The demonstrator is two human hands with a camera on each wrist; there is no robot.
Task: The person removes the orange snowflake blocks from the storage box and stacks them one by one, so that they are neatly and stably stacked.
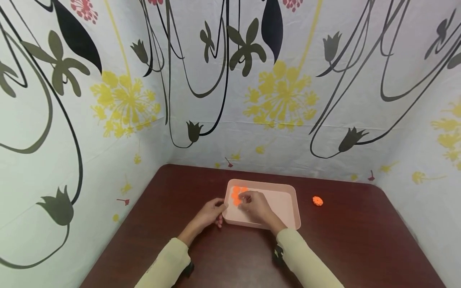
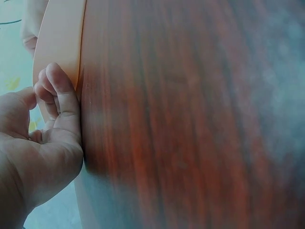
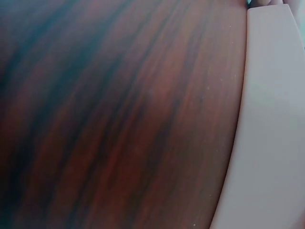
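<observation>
A shallow pink-beige tray [image 1: 282, 210] lies on the table in the head view. My left hand [image 1: 209, 213] grips its left end, thumb at the rim; in the left wrist view the fingers of that left hand [image 2: 57, 119] curl against the tray's outer wall [image 2: 64, 36]. Inside, several small orange round pieces [image 1: 236, 192] are grouped at the left. Over them is my right hand [image 1: 256, 206], fingers bent and fingertips right at the pieces. I cannot tell whether it pinches one. The right wrist view shows mostly the tray's side [image 3: 271, 114].
A round orange piece with a scalloped edge [image 1: 317, 201] lies on the dark red-brown table [image 1: 237, 256] to the right of the tray. Cloth with a floral print [image 1: 216, 108] hangs behind the table and along both sides.
</observation>
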